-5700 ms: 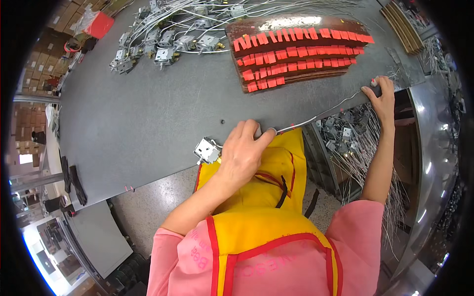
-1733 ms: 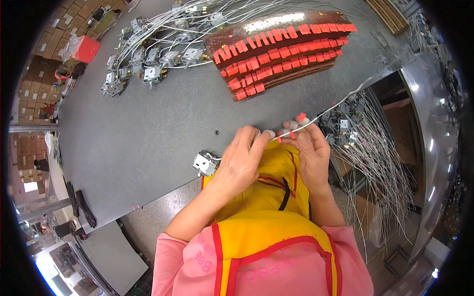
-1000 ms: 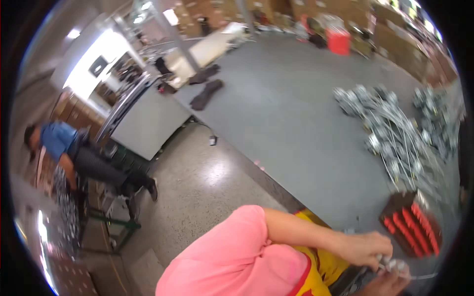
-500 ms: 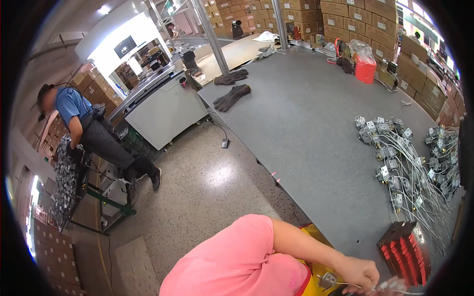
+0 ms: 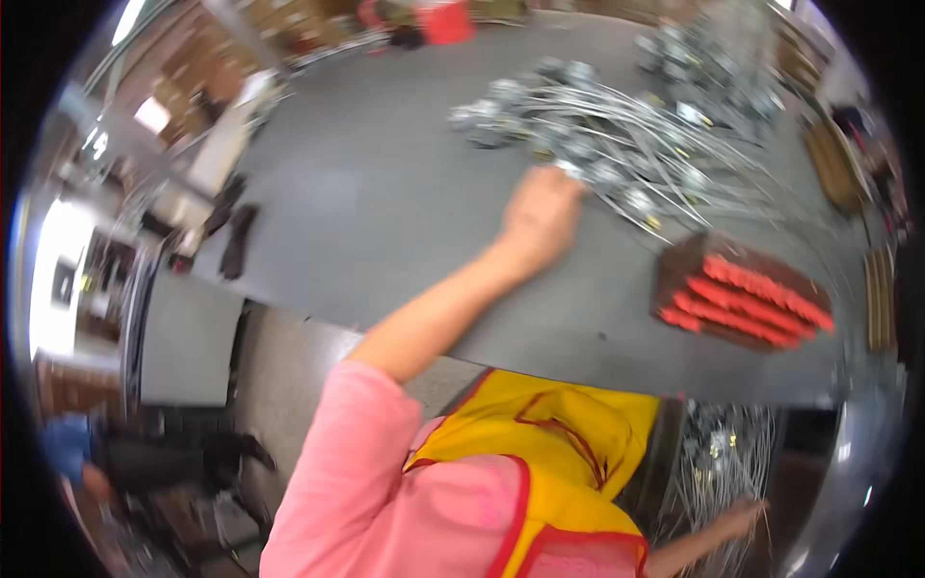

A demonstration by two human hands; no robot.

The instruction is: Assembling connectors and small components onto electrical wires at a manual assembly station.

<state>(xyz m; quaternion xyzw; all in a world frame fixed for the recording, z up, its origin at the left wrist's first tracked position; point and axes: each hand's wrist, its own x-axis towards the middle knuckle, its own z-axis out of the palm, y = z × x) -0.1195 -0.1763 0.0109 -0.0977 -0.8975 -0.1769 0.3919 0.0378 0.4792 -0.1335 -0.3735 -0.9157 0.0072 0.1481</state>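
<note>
Left hand: the person's bare left hand is out over the dark grey, smooth tabletop, at the near side of the wired parts. Fingers curled, tips pointing to the far right; motion blur hides whether they grip a part.
Wired parts: a loose heap of grey, box-shaped metal pieces with long white wires, far middle of the table. Wires trail right; single pieces smear together, some behind the hand.
Right hand: the person's bare right hand is low at right, below the table's near edge, beside the hanging wires. Small and blurred; a thin pale strand shows at the fingertips, but cannot tell if the fingers close on it.
Under the edge: a tangle of grey metal pieces and thin pale wires, lower end fading out near the bottom.
Second heap: more grey metal pieces, far right, outlines lost.
Brown block: dark brown block with rows of bright red tabs, right of the left hand, near the wires' ends; tabs too smeared to count.
Apron: yellow cloth with red edging, partly hiding the right forearm.
Co-worker: person in a blue top, near left, cut by the dark lens rim.
</note>
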